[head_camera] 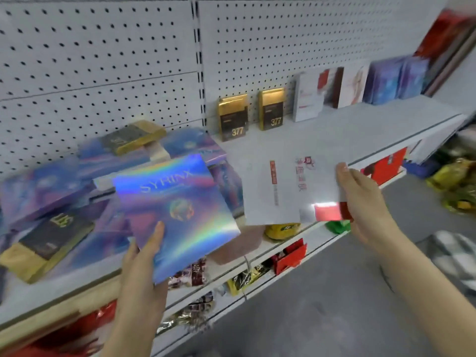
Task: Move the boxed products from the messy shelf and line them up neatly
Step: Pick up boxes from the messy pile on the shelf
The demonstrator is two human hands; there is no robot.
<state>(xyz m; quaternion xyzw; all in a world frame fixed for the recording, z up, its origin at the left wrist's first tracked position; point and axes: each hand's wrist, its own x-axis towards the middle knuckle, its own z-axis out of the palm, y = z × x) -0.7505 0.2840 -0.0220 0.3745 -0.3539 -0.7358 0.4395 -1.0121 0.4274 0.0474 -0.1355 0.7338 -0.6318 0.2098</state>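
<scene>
The holographic box (177,210), lettered SYHINX on its face, is held tilted in front of the left part of the shelf (360,124), overhanging the shelf edge. The left hand (144,256) grasps it at its lower corner, thumb laid on the face, fingers hidden beneath. The white box (283,191), bearing red markings, is held in the air just to the right, also at the shelf front. The right hand (360,199) grasps its right edge, thumb on the near face, fingers behind. Whether the two held boxes touch cannot be determined. Behind the holographic box lies the untidy heap (51,181): blue-purple boxes lying flat and overlapping at varied angles. A rear gold-and-black box (134,136) and a front gold-and-black box (51,240) lie on top of it. Further right, boxes stand upright in a row against the pegboard panel (103,60): a first 377 box (233,117), a second 377 box (273,109), then white-and-red boxes (309,96), then upright blue boxes (394,78). The lower shelves (322,243) carry coloured packets, too blurred to identify.
</scene>
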